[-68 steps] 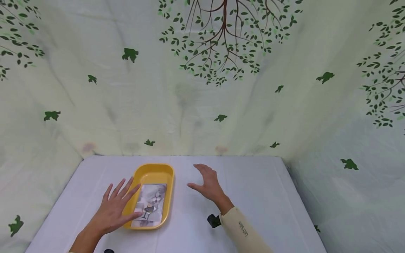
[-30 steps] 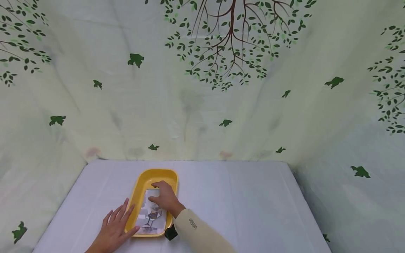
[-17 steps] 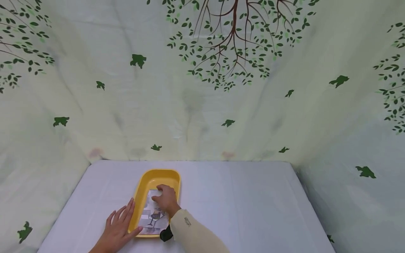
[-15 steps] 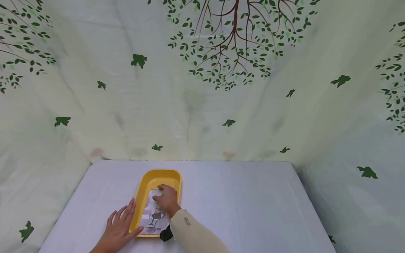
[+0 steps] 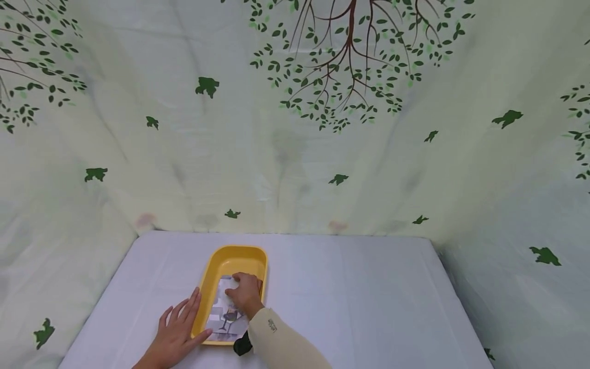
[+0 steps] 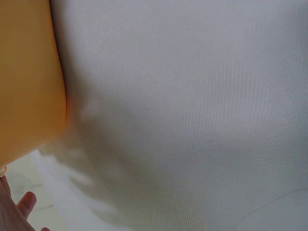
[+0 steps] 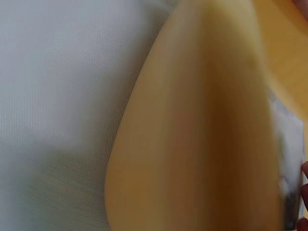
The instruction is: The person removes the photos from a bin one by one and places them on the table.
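A printed grey-and-white picture card (image 5: 224, 316) is held inside the yellow oblong plastic tray (image 5: 229, 259) (on the white-covered bench (image 5: 369, 297)), its far edge gripped by the right hand (image 5: 245, 293) with curled fingers. The tray's left wall is touched by the left hand (image 5: 177, 332), fingers straight.

The left hand (image 5: 177, 328) lies palm down at the near left of the scene, its fingers straight and spread, pointing up and to the far right, with the bare wrist running off the near edge of the head view. The right hand (image 5: 245, 293) sits just to the right of it and a little farther off, knuckles up, fingers curled downward at the tips. Its forearm, in a cream long sleeve (image 5: 283, 343), slants in from the near right.
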The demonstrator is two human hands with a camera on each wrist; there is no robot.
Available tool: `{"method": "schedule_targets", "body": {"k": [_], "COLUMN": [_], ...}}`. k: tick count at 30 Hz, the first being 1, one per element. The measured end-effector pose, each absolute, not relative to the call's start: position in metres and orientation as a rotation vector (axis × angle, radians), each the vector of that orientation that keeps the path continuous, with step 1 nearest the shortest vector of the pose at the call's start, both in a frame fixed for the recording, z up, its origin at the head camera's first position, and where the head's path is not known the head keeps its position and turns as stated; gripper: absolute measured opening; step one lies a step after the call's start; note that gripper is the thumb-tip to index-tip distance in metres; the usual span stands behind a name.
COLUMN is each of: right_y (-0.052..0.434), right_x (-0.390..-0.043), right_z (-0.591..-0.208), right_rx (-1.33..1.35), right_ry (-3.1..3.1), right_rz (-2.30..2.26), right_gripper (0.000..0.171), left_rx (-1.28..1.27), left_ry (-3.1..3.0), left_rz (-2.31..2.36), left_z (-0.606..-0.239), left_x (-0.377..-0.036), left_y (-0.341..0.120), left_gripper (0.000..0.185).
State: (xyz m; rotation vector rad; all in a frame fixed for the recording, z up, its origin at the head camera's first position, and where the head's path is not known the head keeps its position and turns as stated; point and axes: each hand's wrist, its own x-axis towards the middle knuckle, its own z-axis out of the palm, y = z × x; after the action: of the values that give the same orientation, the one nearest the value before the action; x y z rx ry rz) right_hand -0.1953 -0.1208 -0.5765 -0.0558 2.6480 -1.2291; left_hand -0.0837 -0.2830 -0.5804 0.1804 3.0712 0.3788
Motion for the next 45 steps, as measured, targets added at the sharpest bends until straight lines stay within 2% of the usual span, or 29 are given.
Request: {"method": "schedule_targets", "body": {"k": [19, 32, 45], "right_y": [-0.115, -0.108, -0.106], "right_x": [-0.200, -0.202, -0.201], "right_z": [-0.569, -0.559, -0.564], "right_rx": [-0.117, -0.136, -0.370], "right_ry": [2.447, 2.382, 2.502], "right_rz": [-1.625, -1.550, -1.427], "right_gripper": [0.025, 0.013, 0.011], "left_rx": [0.173, 0.172, 0.173], "left_ry": [3.052, 3.051, 3.057], "left_rz": [0.388, 0.404, 0.397], "left_z": [-0.576, -0.576, -0.576], "left_x": [-0.084, -0.084, -0.084], "left_y": [-0.282, -0.281, -0.282], "left_gripper": [0.097, 0.096, 0.095]}}
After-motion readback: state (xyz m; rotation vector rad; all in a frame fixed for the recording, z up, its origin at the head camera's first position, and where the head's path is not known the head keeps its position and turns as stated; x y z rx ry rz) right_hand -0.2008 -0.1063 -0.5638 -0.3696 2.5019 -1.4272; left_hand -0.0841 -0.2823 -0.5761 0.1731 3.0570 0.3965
